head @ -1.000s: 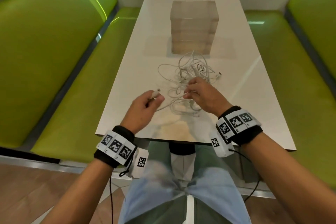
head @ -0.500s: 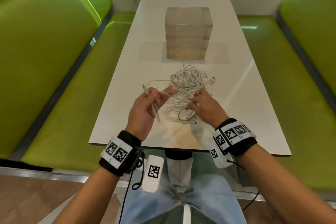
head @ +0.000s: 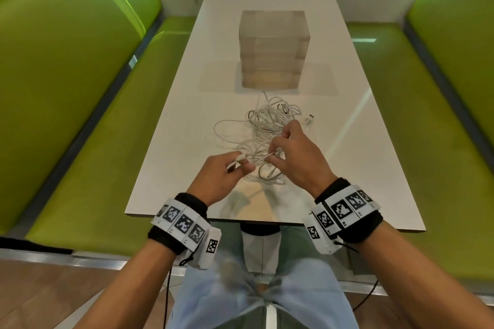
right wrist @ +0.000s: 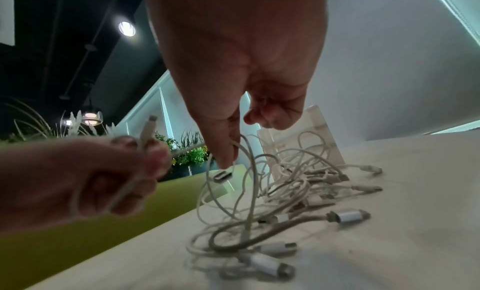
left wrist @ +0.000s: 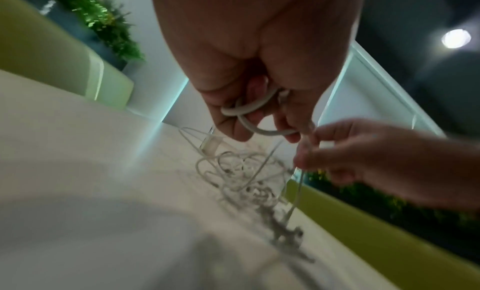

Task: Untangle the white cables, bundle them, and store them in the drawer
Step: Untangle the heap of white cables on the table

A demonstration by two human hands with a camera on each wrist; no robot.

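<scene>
A tangle of white cables point(head: 267, 128) point(right wrist: 293, 181) lies on the white table point(head: 187, 115), in front of a clear stack of drawers point(head: 272, 51). My left hand point(head: 224, 173) grips one cable end, a plug and a short loop point(left wrist: 249, 113) curled in its fingers. Just right of it, my right hand point(head: 291, 149) pinches a strand point(right wrist: 246, 150) lifted from the pile between thumb and forefinger. Several plugs point(right wrist: 348, 215) lie loose at the near side of the pile.
Green bench seats point(head: 80, 141) point(head: 427, 128) run along both sides of the narrow table. The table's near edge point(head: 240, 218) is just under my wrists. Plants stand beyond the left bench point(left wrist: 109, 23).
The left hand has drawn its cable end back toward me and lower. The right hand has lifted off the pile with a strand pinched. The two hands are now close together.
</scene>
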